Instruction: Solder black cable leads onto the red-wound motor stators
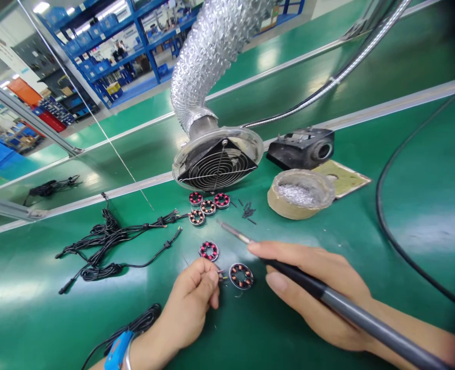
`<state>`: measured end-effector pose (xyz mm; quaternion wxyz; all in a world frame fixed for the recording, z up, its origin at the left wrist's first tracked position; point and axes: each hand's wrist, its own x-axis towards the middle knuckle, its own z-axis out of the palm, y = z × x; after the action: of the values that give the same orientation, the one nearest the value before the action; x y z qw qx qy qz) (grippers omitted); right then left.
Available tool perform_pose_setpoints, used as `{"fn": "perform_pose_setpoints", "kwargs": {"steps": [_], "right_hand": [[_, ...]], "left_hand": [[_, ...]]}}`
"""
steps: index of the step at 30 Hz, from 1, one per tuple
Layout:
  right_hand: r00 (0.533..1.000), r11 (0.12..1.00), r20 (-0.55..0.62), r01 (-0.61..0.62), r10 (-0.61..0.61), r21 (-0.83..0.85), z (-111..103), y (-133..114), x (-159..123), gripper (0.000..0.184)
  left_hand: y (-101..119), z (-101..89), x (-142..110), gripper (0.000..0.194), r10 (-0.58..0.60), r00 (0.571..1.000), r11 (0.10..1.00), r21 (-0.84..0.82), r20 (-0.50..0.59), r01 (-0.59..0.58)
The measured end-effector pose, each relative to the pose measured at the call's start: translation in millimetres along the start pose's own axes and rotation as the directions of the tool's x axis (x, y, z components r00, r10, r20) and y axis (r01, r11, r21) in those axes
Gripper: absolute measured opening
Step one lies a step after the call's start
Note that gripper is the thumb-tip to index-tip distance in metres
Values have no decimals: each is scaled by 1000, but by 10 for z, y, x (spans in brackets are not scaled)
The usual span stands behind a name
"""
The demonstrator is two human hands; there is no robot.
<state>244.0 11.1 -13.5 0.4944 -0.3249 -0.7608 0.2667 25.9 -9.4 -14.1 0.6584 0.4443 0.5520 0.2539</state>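
Note:
My right hand (320, 293) is wrapped round a soldering iron (327, 295), whose tip points up and left above the green mat. Between thumb and fingertips, my left hand (196, 298) pinches a cable end; a few thin coloured wires (222, 276) stick out to the right. Just beyond those wires lies a round motor stator (241, 276) with copper windings, close to them; I cannot tell if they touch. Another stator (209, 251) with red windings sits right above my left fingers. Further back, several stators (208, 207) are clustered together near small black tube pieces (248, 210).
A fume extractor hood (217, 164) on a silver duct (208, 56) stands at the back. To its right are a black soldering stand (302, 149) and a tub of metal shavings (300, 195). Black cables (100, 246) lie left; more coils (143, 318) sit by my left wrist.

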Motion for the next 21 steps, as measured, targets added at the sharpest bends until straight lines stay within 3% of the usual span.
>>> {"fn": "perform_pose_setpoints", "kwargs": {"steps": [4,9,14,21], "right_hand": [[999,1000,-38,26,-25,16,113,41,13,30],[997,997,32,75,-76,13,263,106,37,22],[991,993,62,121,-120,-6,351,134,31,19],[986,988,62,153,-153,-1,314,91,28,25]], "left_hand": [[24,5,7,40,-13,1000,1000,2,-1,13],[19,-12,1,43,4,1000,998,62,12,-5],[45,-1,-54,40,100,994,959,261,49,-110],[204,18,-143,26,190,979,833,515,77,-202]]}}
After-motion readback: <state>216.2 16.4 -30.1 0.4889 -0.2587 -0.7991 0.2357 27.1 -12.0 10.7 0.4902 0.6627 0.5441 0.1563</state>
